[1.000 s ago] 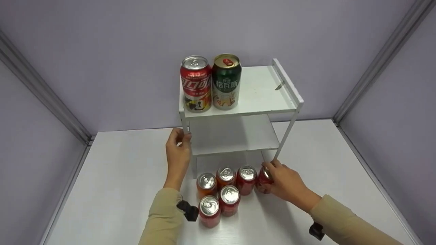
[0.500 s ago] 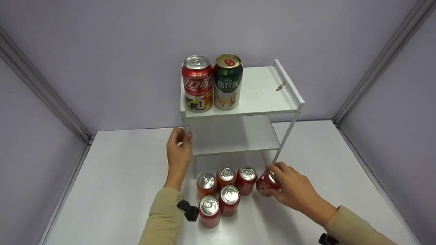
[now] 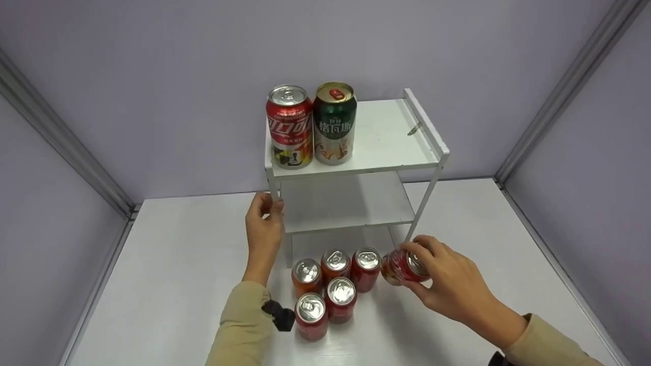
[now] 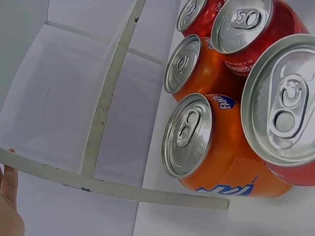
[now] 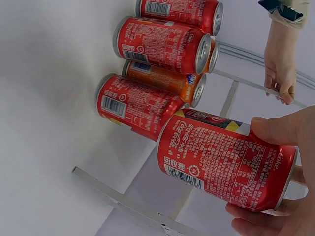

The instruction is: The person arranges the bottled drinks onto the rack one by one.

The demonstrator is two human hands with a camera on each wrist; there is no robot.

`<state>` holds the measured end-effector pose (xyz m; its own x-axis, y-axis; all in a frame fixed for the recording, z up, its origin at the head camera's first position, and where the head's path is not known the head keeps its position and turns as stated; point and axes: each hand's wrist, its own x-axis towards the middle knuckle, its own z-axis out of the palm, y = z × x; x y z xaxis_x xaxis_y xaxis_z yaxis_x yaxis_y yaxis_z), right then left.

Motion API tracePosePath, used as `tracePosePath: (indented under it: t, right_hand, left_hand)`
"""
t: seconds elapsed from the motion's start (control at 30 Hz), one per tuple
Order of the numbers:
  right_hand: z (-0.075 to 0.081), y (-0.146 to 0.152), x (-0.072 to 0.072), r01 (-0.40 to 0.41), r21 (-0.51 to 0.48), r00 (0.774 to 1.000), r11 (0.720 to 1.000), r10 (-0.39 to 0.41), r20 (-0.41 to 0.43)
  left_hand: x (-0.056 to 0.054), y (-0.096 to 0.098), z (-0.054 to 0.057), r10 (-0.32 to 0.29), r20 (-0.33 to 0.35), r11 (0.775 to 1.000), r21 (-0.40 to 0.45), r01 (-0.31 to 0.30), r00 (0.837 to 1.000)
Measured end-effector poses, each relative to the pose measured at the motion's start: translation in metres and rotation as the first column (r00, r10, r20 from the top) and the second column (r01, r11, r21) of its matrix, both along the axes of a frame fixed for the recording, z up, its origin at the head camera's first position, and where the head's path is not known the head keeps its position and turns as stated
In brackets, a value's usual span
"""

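Note:
In the head view my right hand grips a red Coca-Cola can at the rack's right front post, its top tilted right. The right wrist view shows the thumb on one side of this can and fingers on the other, its base close to a standing Coke can. My left hand holds the left post of a white two-shelf rack, fingers curled around it. Two orange Fanta cans and several red cans stand upright at the rack's foot.
On the rack's top shelf, at the left, a red Coca-Cola can stands beside a green and white can. The lower shelf sits beneath. Pale walls enclose the white table at the back and sides.
My right hand has moved right and slightly up, tilting the Coca-Cola can from upright and away from the can beside it. The left hand stays at the post.

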<state>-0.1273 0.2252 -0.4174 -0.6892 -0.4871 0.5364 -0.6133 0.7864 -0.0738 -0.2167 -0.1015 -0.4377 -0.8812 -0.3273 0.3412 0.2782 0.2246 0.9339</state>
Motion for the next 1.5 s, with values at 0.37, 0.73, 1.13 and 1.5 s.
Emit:
tracePosePath:
  t: [0.37, 0.73, 1.13, 1.5]
  right_hand:
    - [0.035, -0.007, 0.009, -0.013, -0.033, 0.995, 0.999, 0.009, -0.097]
    - [0.063, -0.013, 0.004, -0.042, -0.148, 0.986, 0.988, 0.017, -0.167]
    - [0.101, -0.022, -0.007, -0.043, -0.295, 0.986, 0.955, -0.006, -0.164]
    - [0.128, -0.031, -0.03, -0.058, -0.309, 0.985, 0.949, 0.005, -0.171]
  left_hand:
    - [0.0, 0.0, 0.001, 0.003, -0.015, 1.0, 0.018, -0.003, 1.0]
    - [0.002, 0.001, 0.002, -0.016, -0.013, 0.999, 0.032, 0.017, 1.0]
    - [0.002, -0.001, 0.002, -0.012, -0.019, 1.0, -0.002, 0.012, 1.0]
    - [0.002, -0.001, 0.003, -0.019, -0.001, 1.0, 0.009, 0.019, 1.0]
